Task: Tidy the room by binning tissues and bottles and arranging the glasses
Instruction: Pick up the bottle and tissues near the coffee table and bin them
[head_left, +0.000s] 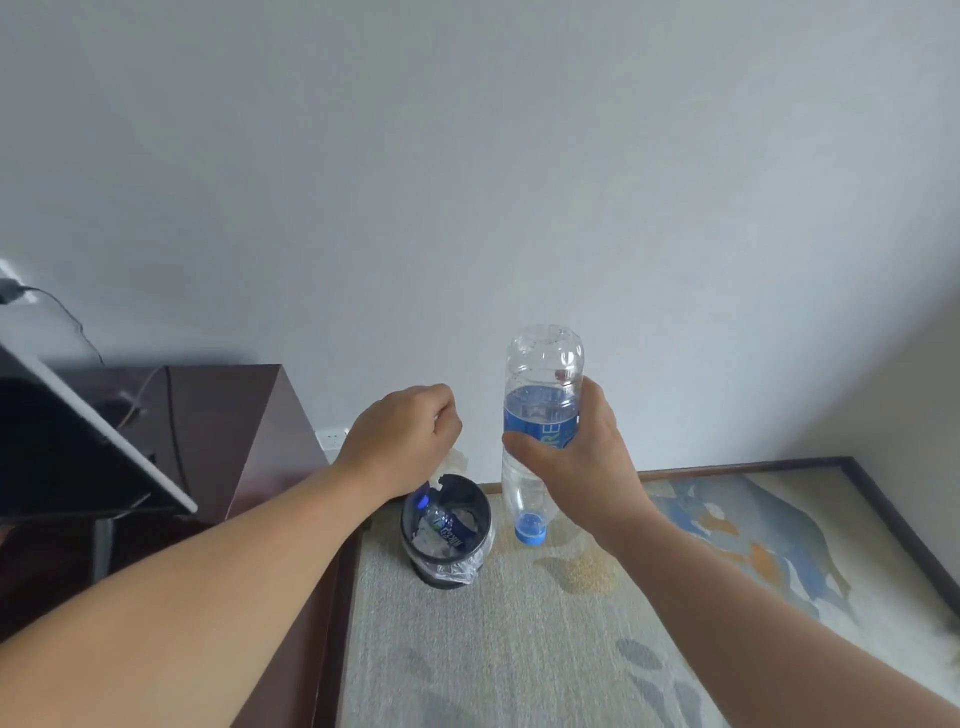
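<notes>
Left hand (402, 441) curled, pinching tissue (451, 465) just above bin (487, 522). Right hand (582, 467) wraps bottle (543, 374) at label, cap down, just beside bin. We centre tissue over opening, loosen fingers. Then we shift bottle over opening and drop it cap-first next to binned bottle (447, 527).

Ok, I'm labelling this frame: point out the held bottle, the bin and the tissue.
water bottle (537, 421), head view, blue label.
waste bin (487, 519), head view, right rim.
tissue (456, 461), head view, its crumpled white edge.
</notes>
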